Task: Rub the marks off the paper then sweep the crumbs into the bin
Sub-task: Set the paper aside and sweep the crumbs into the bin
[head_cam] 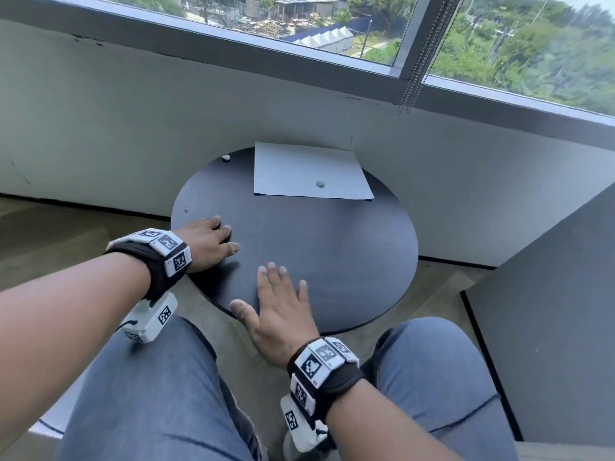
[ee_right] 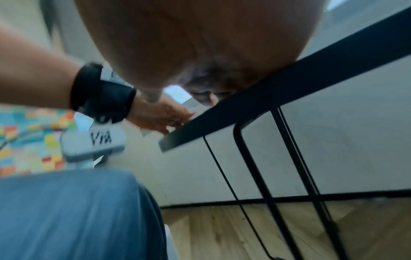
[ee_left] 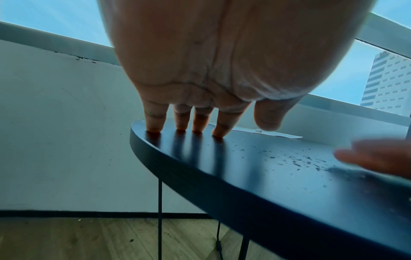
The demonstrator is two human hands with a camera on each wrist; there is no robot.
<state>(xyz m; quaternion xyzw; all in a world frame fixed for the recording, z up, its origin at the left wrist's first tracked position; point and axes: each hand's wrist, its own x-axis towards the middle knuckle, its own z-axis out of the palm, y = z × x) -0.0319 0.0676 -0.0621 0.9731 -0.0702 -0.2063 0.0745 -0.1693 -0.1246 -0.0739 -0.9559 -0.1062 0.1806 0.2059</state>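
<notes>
My right hand (head_cam: 279, 314) flat, fingers spread, on table (head_cam: 349, 261); left hand (head_cam: 208, 242) open, fingertips pressing rim; crumbs (ee_left: 298, 159) between hands; paper (head_cam: 309, 171) well beyond fingertips; bin unseen; I risk crumbs falling onto floor if swept blind.

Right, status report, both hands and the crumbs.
Left hand open, fingertips on table. Right hand open, flat beside crumbs. Bin not visible.
</notes>
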